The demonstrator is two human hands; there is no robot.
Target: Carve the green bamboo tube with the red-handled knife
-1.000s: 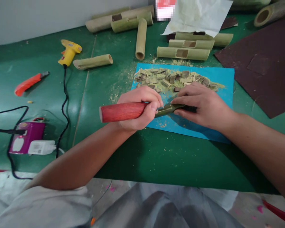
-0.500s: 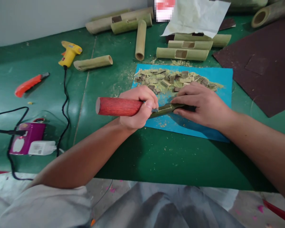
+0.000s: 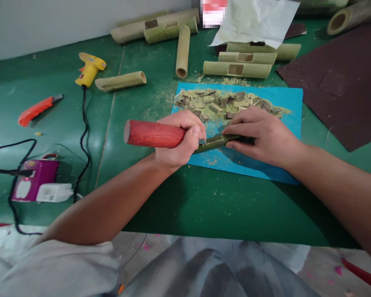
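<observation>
Left hand (image 3: pixel 179 140) gripped a red-handled tool (image 3: pixel 154 134), right hand (image 3: pixel 259 134) pinned a bamboo piece (image 3: pixel 216 142) on the blue mat (image 3: pixel 284 105); shavings (image 3: pixel 225 103) lay just behind

This is a craft workshop: a green desk (image 3: pixel 204 206) carries cut pale green bamboo tubes (image 3: pixel 183 50), a yellow glue gun (image 3: pixel 89 70) and bamboo shavings (image 3: pixel 222 103).

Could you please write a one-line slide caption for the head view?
Left hand grips a red-handled tool against a bamboo piece pinned by the right hand.
</observation>
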